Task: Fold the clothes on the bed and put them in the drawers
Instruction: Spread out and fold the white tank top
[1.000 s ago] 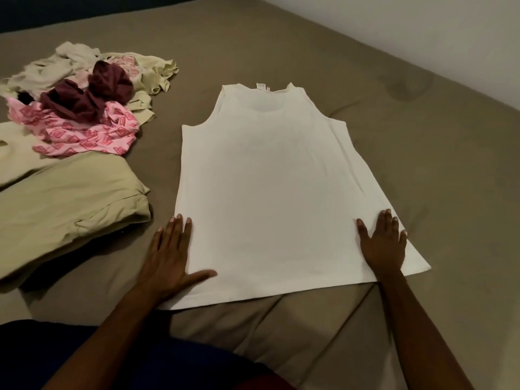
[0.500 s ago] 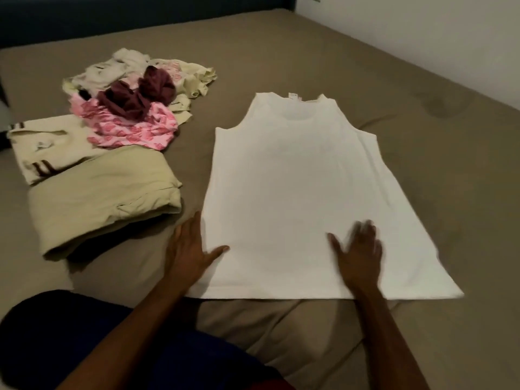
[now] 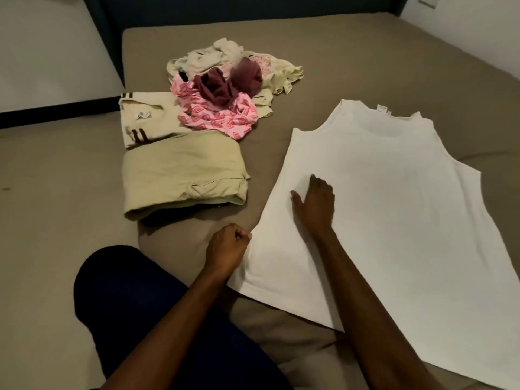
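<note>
A white tank top [image 3: 394, 209] lies flat on the bed, neck toward the far side. My left hand [image 3: 228, 249] is curled into a fist at the top's left side edge near the hem and seems to pinch that edge. My right hand [image 3: 315, 204] lies on the left part of the top, palm down, thumb spread, its forearm crossing the fabric. A folded beige garment [image 3: 183, 173] and a folded cream shirt with dark stripes [image 3: 143, 119] lie to the left. Behind them sits a heap of unfolded clothes [image 3: 225, 88] in pink, maroon and cream.
The brown bed sheet [image 3: 351, 68] spreads all round. A dark headboard [image 3: 225, 12] runs along the far edge, with white walls left and right. My leg in dark blue [image 3: 135, 299] rests on the bed at the lower left. No drawers are in view.
The view swung left. My right hand slid from the top's right hem across to its left part. My left hand went from lying flat to a fist at the left edge.
</note>
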Demonstrator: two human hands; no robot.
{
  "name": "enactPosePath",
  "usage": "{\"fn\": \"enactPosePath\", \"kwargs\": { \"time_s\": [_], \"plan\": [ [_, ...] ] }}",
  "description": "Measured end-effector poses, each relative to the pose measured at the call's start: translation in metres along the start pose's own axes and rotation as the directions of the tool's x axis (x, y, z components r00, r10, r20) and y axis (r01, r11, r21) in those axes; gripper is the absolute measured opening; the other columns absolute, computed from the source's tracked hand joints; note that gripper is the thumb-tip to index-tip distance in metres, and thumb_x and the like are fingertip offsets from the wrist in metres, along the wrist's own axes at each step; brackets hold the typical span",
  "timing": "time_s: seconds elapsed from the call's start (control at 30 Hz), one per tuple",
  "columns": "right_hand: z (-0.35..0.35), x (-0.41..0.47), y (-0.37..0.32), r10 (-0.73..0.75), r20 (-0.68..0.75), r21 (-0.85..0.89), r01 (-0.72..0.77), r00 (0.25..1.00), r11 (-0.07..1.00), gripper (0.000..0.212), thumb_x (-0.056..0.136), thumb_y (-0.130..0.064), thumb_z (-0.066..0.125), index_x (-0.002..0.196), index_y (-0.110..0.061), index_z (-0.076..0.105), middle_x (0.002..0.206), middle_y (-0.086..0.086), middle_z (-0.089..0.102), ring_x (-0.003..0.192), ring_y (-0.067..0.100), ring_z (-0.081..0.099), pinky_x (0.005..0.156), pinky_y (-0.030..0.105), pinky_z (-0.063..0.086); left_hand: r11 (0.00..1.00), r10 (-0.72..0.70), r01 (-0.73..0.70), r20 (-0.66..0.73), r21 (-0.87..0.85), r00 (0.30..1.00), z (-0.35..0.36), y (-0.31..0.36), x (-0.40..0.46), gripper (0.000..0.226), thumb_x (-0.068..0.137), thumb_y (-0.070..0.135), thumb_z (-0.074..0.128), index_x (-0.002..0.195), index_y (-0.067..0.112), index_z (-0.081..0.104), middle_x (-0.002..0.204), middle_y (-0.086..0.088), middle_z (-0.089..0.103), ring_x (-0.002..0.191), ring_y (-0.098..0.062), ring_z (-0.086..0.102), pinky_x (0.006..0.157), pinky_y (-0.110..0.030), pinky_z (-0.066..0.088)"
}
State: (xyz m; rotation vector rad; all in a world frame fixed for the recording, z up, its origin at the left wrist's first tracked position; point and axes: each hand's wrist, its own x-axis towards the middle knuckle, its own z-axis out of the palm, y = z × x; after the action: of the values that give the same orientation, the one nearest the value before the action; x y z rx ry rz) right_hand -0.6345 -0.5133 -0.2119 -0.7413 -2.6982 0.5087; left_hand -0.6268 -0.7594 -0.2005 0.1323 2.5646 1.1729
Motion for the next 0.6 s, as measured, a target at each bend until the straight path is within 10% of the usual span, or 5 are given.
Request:
{"fn": "enactPosePath", "kwargs": {
  "time_s": [0.27,0.6],
  "plan": [
    [0.038,0.131,-0.074,0.172,0.000,-0.040,-0.172,0.985,0.984,0.062,0.097,-0.056,0.059,0.127,-0.002,0.051,0.127,0.019,0.056,0.117,0.037,0.058,0.087,0.044,0.051,1.000,-0.017,0.016,0.058,0.018,0.998,0.009,-0.004,-0.007,0.042,0.082,0.062,0.074,0.096,0.023,0.064,0.089,0.013,0.067,0.082,-0.008,0.063,0.070,-0.030,0.050],
    [0.046,0.186,-0.066,0.265,-0.091,0.086,-0.257,0.960,0.963,0.026,0.097,-0.009,0.049,0.119,-0.001,0.060,0.123,0.019,0.065,0.113,0.040,0.064,0.091,0.042,0.050,0.981,0.100,-0.087,0.068,-0.174,0.993,0.023,-0.002,-0.005,0.032,0.087,0.050,0.076,0.087,0.019,0.066,0.081,0.013,0.069,0.073,-0.002,0.062,0.066,-0.022,0.046]
  ]
}}
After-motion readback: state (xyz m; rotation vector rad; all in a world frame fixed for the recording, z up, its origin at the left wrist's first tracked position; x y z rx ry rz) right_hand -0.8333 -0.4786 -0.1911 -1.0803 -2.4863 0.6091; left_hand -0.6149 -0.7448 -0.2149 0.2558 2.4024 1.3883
